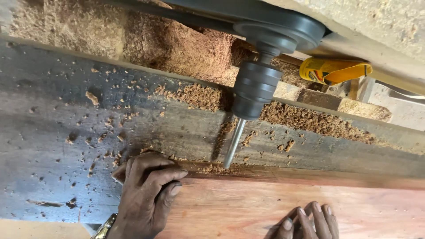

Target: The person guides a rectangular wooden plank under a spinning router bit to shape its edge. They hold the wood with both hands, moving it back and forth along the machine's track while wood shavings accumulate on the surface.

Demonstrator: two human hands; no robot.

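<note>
my left hand (pixel 146 190) and right hand (pixel 307 220) press flat, fingers spread, gripping nothing, on a stiff, heavy-looking reddish plank (pixel 248 208) beneath the drill bit (pixel 233 144); best held by its edges.

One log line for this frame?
left hand flat on board | right hand on board | bit at board edge | sawdust behind

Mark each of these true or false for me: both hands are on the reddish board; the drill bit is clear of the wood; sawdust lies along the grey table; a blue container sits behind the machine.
1. Left hand and right hand rest on the reddish board: true.
2. The drill bit is clear of the wood: false, its tip meets the board's edge.
3. Sawdust lies on the grey table: true.
4. A blue container sits behind: false, the container is yellow.
</note>
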